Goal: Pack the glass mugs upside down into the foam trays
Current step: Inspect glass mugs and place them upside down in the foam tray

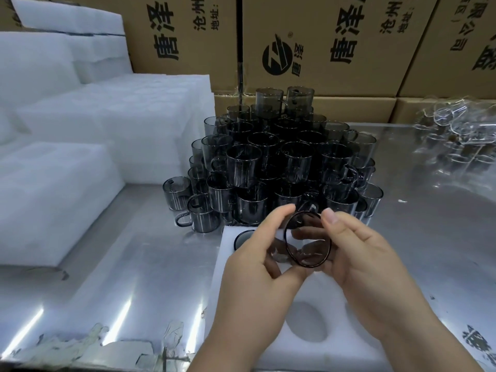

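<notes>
A smoky grey glass mug [308, 241] lies tilted between both hands, its open rim turned toward me. My left hand [255, 267] holds its left side and my right hand [375, 269] holds its right side, thumb on the rim. Under the hands rests a white foam tray [338, 342] with round holes; one empty hole [308, 323] shows near me. At the tray's far left corner a mug [243, 237] sits in a hole. Behind the tray rises a pile of grey glass mugs [281, 162], stacked several layers high.
Stacks of white foam trays [53, 194] fill the left side of the steel table [120, 277]. Cardboard boxes [322, 44] stand along the back. Clear glass pieces [456, 130] lie at the far right. Torn tape scraps [80, 345] cling near the front edge.
</notes>
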